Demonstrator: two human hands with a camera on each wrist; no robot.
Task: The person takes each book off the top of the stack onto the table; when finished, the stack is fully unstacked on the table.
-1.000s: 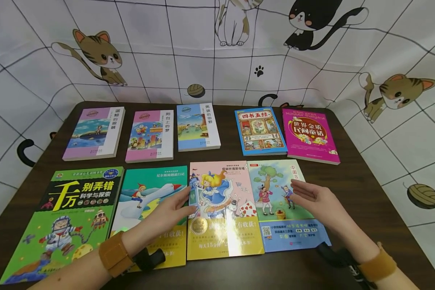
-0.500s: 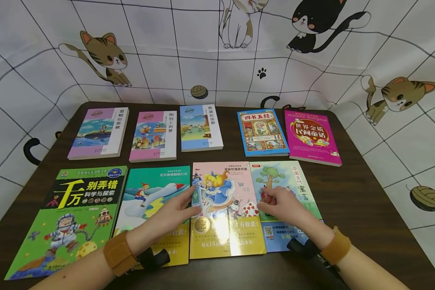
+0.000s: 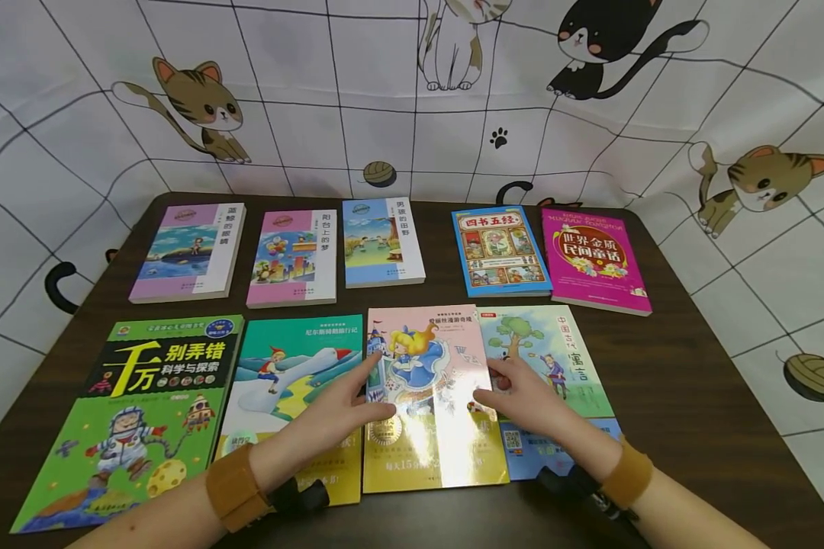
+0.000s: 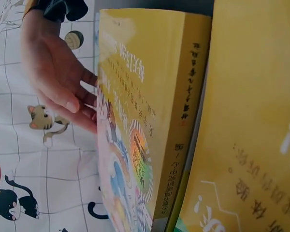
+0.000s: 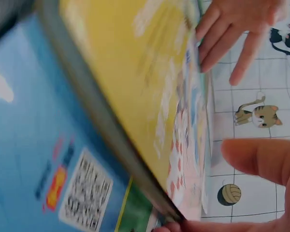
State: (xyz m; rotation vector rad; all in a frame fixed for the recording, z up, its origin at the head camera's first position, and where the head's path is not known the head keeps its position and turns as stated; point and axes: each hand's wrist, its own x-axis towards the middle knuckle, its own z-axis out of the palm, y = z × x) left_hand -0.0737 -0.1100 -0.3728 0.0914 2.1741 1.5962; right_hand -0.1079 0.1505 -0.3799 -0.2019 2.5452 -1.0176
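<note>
A storybook [image 3: 422, 465] with a pink and yellow cover and a blonde girl in a blue dress lies between both hands. My left hand [image 3: 336, 412] lies along its left edge, fingers extended, the thumb above the cover. My right hand [image 3: 529, 389] touches its right edge with the fingertips. Its thumb [image 5: 246, 153] stands off the cover in the right wrist view. Under my left hand is a goose storybook [image 3: 268, 381] in green and yellow. A green and blue fables book [image 3: 580, 381] lies partly under my right hand and forearm.
A large green astronaut book [image 3: 103, 473] is at the front left. Behind stand two rows' gap and small books: two pink-edged books [image 3: 188, 252], a blue-edged book [image 3: 384, 244], a blue book [image 3: 500, 255] and a magenta book [image 3: 597, 259]. A cat-print cloth [image 3: 302, 91] hangs behind the dark table [image 3: 714, 427].
My right hand has moved left, from over the fables book to the right edge of the pink and yellow storybook. My left hand has barely shifted; its thumb is further over the cover.
</note>
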